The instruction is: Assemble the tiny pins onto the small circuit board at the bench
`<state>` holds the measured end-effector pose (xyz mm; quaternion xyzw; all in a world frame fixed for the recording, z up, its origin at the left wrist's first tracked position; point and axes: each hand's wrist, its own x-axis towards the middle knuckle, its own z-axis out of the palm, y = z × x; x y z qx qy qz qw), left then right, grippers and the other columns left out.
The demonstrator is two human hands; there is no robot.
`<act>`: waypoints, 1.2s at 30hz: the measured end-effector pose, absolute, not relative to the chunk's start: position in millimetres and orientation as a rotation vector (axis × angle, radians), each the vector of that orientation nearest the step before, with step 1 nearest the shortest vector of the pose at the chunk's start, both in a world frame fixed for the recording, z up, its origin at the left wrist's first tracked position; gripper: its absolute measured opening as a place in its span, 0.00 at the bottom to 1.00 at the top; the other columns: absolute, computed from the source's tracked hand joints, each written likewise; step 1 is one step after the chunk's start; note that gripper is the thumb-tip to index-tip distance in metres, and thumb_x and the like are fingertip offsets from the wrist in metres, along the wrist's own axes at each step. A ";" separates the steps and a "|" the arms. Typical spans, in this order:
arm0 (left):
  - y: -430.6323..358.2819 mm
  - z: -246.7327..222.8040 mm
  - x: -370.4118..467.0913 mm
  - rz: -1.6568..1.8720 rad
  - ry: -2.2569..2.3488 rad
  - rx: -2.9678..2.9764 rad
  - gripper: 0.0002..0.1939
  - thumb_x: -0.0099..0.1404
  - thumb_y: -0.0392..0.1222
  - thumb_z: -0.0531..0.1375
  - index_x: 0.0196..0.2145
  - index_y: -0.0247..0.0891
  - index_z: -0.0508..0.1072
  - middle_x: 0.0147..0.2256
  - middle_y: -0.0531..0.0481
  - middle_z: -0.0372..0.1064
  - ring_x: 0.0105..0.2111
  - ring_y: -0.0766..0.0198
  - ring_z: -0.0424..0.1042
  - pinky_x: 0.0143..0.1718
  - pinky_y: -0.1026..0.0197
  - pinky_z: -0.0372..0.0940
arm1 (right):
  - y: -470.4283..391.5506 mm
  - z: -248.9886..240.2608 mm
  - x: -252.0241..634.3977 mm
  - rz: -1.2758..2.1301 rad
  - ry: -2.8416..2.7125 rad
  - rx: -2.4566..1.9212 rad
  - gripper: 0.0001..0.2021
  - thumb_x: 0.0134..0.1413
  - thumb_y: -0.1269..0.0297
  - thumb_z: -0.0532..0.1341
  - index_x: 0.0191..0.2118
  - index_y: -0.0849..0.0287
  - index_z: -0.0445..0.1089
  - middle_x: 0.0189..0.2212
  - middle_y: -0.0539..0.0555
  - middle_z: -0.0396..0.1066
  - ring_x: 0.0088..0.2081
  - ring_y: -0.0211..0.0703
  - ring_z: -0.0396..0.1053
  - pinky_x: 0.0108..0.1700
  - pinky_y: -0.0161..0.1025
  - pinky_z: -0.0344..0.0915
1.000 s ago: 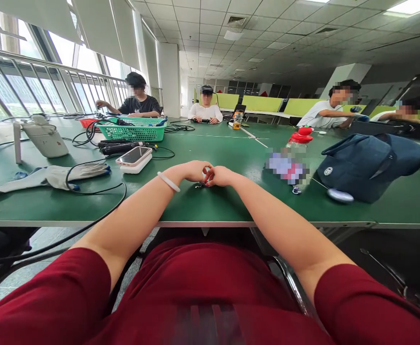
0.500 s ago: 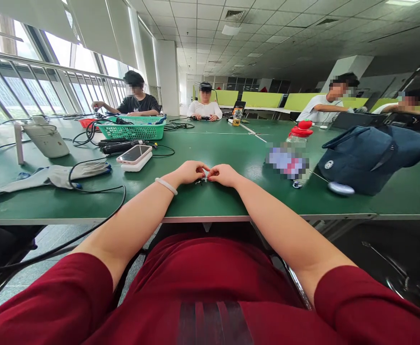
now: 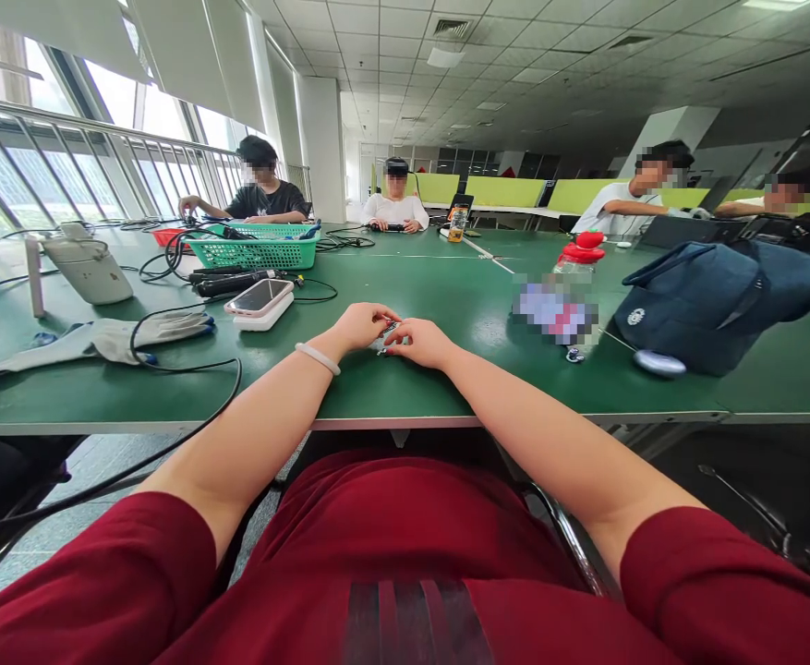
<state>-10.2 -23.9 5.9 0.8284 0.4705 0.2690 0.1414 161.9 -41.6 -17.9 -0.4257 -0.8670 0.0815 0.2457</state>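
Near the front edge of the green table (image 3: 439, 392), my left hand (image 3: 367, 327) and my right hand (image 3: 419, 344) meet with bent fingers. Between them is a small dark and silvery item (image 3: 380, 344), mostly covered by the fingers and too small to name. My left fingertips pinch its upper part, while my right thumb and fingers close on its right side. A pale band (image 3: 318, 357) circles my left wrist.
To the left lie a phone (image 3: 259, 297) on a white case, a glove (image 3: 148, 334), black cables and a green basket (image 3: 256, 249). On the right are a red-lidded jar (image 3: 580, 251) and a blue bag (image 3: 713, 300). Several people sit around the table.
My right hand has shifted slightly left, and its fingers are now lower beside the small item. My left hand has risen a little. More of the small item shows between the hands.
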 end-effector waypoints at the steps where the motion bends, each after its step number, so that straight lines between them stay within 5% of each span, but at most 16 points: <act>1: -23.6 5.7 -10.5 0.782 1.361 2.376 0.16 0.58 0.37 0.54 0.40 0.38 0.78 0.30 0.50 0.75 0.27 0.66 0.70 0.33 0.65 0.65 | -40.8 -18.8 161.1 0.216 -2.370 -1.151 0.06 0.51 0.64 0.65 0.35 0.55 0.78 0.35 0.52 0.72 0.37 0.38 0.67 0.43 0.35 0.60; 17: -31.2 9.7 -8.8 0.794 1.241 2.186 0.14 0.56 0.35 0.61 0.42 0.34 0.74 0.30 0.47 0.76 0.29 0.65 0.75 0.38 0.61 0.69 | -44.0 -10.4 167.2 0.518 -1.882 -1.349 0.05 0.52 0.69 0.61 0.33 0.61 0.75 0.28 0.51 0.75 0.26 0.34 0.69 0.38 0.35 0.65; 36: -33.1 10.4 -8.3 0.810 1.174 2.236 0.14 0.57 0.36 0.62 0.42 0.34 0.74 0.29 0.47 0.75 0.28 0.65 0.74 0.37 0.60 0.68 | -40.8 -13.6 168.1 0.561 -1.868 -1.313 0.01 0.52 0.69 0.60 0.31 0.61 0.70 0.27 0.50 0.74 0.24 0.32 0.67 0.35 0.33 0.65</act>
